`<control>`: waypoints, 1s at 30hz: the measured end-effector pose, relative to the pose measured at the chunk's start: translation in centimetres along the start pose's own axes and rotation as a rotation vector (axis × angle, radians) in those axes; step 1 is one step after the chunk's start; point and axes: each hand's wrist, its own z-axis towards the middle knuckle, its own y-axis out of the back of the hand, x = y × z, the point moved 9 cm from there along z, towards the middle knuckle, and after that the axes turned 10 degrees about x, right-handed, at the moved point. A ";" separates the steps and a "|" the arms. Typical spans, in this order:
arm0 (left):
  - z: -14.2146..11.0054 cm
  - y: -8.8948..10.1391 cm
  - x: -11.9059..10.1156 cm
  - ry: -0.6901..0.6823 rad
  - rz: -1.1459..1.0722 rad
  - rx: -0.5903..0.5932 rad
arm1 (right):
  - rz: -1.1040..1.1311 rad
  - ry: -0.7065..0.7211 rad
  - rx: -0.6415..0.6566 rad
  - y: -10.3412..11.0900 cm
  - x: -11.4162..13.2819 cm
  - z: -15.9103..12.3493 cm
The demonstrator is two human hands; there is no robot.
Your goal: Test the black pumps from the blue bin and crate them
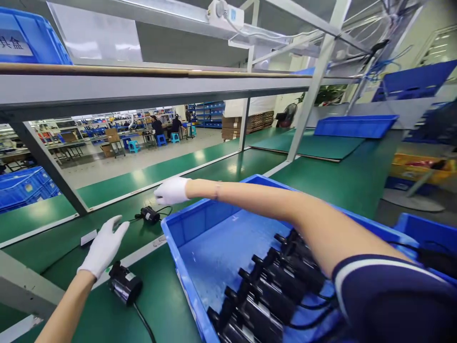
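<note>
My left hand (105, 245), in a white glove, hovers over the green bench with thumb and fingers apart and nothing held. Just below it lies a black cylindrical pump-like unit (125, 284) with a cable running toward me. Near the left fingertips is a small white-topped block (88, 237) on a thin cord. My right hand (173, 191), gloved too, reaches across past the blue crate's corner, fingers pointing left and slightly bent, with nothing visible in them. A smaller black part with a cord (150, 215) sits on the bench below the right hand.
A large blue crate (185, 290) holds several black pump-like units (264, 290) with cables. Metal posts (314, 90) and a low shelf (160, 88) frame the bench. Another blue bin (428, 238) stands at right, and a blue tray (355, 126) lies farther back.
</note>
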 end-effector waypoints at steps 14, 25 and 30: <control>-15.5 -7.6 -17.4 -0.306 -0.630 0.274 | -0.138 0.219 0.089 -14.5 7.3 -18.9; -25.3 -7.8 -33.2 -0.724 -1.588 0.438 | 0.124 -0.005 -0.983 3.9 7.3 -39.7; -31.3 -11.8 -35.1 -0.160 -2.085 0.818 | 0.680 -0.001 -1.043 -7.5 10.8 -45.0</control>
